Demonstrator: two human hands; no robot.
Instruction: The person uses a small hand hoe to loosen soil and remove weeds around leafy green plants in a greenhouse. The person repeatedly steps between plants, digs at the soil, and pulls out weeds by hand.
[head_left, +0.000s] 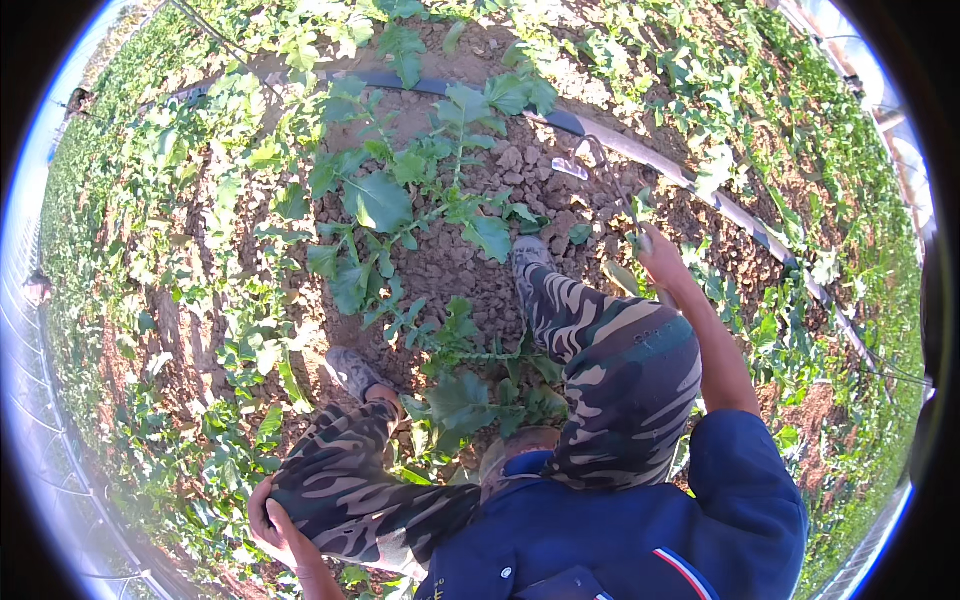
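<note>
My right hand (661, 260) is closed around the handle of a hand hoe (624, 196), beside my right knee. The hoe's thin neck curves over to a small flat blade (570, 168), which catches the light just above loose, cloddy soil (517, 161). My left hand (279, 526) rests on my bent left knee (300, 495), thumb apart from the fingers, holding no tool. Leafy green plants with lobed leaves (379, 201) sprawl over the soil between my feet and ahead of them. More broad leaves (461, 401) lie between my legs.
A dark hose or pipe (637, 150) arcs across the ground ahead and down to the right. My shoes (354, 371) stand among the plants. Rows of greens (172, 300) spread on both sides. A ribbed, pale structure (52, 435) borders the left.
</note>
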